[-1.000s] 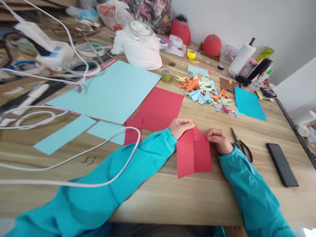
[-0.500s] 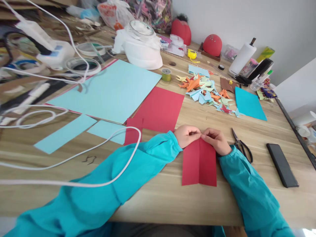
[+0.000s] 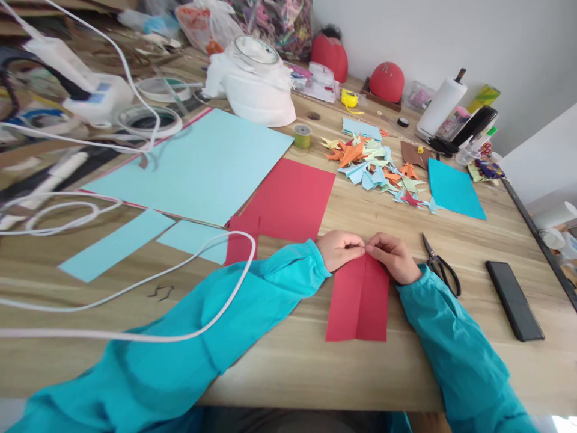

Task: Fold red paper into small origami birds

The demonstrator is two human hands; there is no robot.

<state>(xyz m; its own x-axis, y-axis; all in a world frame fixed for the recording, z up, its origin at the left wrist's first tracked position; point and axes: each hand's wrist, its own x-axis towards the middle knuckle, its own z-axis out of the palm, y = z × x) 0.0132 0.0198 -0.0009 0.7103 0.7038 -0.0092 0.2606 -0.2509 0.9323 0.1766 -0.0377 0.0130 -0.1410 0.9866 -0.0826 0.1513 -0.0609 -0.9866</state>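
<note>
A red sheet of paper [image 3: 358,307] with a lengthwise crease and a fainter cross crease lies in front of me. At its far edge my left hand [image 3: 340,249] pinches the paper, fingers closed. My right hand [image 3: 393,257] pinches the same edge just to the right, its fingertips almost touching the left ones. The part of the edge under the fingers is hidden. Black-handled scissors [image 3: 442,264] rest on the table beside my right wrist. Behind my left hand lies a larger red sheet [image 3: 293,198].
A large light-blue sheet [image 3: 193,168] and a blue strip [image 3: 117,245] lie to the left. A white cable [image 3: 238,282] loops over my left sleeve. Several folded paper pieces [image 3: 360,162] are heaped behind, near a bright blue sheet [image 3: 455,187]. A phone [image 3: 514,300] lies right.
The near end of the red paper has swung slightly left, and its cross crease now shows. Both hands keep their pinch at the far edge, nearly in place.
</note>
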